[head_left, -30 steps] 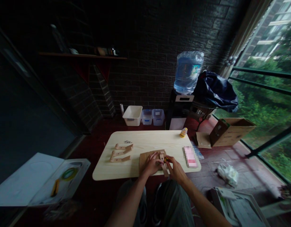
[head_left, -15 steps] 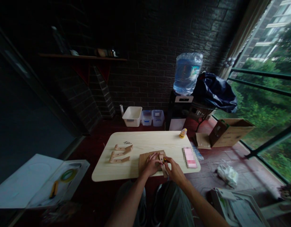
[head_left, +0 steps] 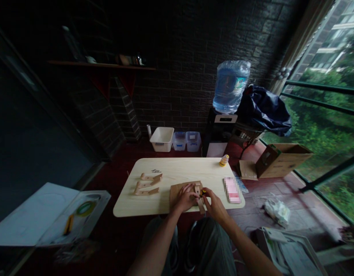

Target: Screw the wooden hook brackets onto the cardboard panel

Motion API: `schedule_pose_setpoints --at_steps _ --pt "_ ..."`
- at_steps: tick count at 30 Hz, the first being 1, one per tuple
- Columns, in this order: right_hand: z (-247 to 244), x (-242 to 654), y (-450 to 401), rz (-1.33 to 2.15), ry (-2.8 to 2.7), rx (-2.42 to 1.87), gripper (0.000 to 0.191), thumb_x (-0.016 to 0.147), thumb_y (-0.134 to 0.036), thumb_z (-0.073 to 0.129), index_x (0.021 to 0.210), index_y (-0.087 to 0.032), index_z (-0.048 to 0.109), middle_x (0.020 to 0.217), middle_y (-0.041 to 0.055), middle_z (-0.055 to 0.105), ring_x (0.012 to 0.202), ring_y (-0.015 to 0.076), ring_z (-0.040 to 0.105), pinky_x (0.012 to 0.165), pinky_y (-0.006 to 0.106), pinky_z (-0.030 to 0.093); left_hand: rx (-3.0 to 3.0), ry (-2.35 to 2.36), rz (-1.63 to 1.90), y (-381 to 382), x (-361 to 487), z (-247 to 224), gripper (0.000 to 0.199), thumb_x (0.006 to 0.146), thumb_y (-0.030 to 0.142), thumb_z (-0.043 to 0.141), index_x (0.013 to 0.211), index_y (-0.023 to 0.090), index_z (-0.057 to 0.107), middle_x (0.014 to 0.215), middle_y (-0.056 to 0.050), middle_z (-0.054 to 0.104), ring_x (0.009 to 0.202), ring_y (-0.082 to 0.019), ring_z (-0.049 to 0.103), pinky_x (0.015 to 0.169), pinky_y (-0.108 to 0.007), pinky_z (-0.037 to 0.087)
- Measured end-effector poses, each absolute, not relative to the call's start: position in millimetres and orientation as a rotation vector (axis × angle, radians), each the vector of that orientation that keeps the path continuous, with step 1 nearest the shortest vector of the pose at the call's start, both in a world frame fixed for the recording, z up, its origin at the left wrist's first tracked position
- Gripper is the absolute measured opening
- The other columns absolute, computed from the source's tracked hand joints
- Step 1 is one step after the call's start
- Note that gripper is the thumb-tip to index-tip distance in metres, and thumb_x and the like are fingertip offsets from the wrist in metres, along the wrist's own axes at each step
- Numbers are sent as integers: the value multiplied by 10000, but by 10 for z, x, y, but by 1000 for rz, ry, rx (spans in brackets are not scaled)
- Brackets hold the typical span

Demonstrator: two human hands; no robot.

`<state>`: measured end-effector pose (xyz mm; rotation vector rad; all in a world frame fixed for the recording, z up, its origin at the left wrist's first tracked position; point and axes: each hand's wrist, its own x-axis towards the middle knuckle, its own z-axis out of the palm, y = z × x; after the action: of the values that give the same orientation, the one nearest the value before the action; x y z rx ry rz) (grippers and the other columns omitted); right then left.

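Note:
On the near part of the table, a brown cardboard-like sheet lies under my left hand. A light wooden piece with a hole rests over its right side, and my left fingers are closed against that piece. My right hand pinches a small yellow-and-black tool beside the wood; the tool's tip is hidden by my fingers. A further wooden strip sticks out below, toward the table's front edge. Several similar notched wooden pieces lie to the left, near some small dark parts.
A yellow-capped small bottle stands at the table's back right corner, with a blurred pink item in front of it. An open white case is at floor left; a grey tray sits at right.
The view has shifted slightly. My right hand has moved a little on the yellow-and-black tool, while my left hand stays on the wooden piece.

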<state>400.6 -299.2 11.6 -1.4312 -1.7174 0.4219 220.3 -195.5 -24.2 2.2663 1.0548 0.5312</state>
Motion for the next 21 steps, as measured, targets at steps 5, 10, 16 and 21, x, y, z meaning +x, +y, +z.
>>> schedule_pose_setpoints --at_steps 5,10,16,21 --pt "135 3975 -2976 406 -1726 -1441 386 991 -250 443 1375 -235 476 1239 105 679 1100 211 679 967 388 539 2259 1057 525 -1957 2201 -241 149 835 365 719 962 333 791 1549 2 459 1483 -278 330 1241 -515 217" --pt "151 3979 -2961 416 -1737 -1435 380 995 -254 433 1372 -244 482 1246 99 672 1116 209 670 970 383 537 2259 1067 540 -1959 2203 -256 134 835 344 715 945 332 792 1544 4 466 1483 -272 331 1239 -511 225" --pt "158 3965 -2952 437 -1778 -1372 342 999 -241 432 1328 -256 521 1249 89 668 1125 203 662 969 381 536 2270 1046 534 -1940 2198 -280 151 822 329 729 961 330 789 1543 1 468 1482 -270 332 1233 -507 240" --pt "171 3988 -2915 431 -1767 -1337 326 999 -260 456 1314 -249 541 1208 92 682 1088 206 678 943 380 548 2274 1057 545 -1945 2206 -310 162 808 341 746 965 335 786 1544 4 466 1482 -272 329 1233 -519 225"
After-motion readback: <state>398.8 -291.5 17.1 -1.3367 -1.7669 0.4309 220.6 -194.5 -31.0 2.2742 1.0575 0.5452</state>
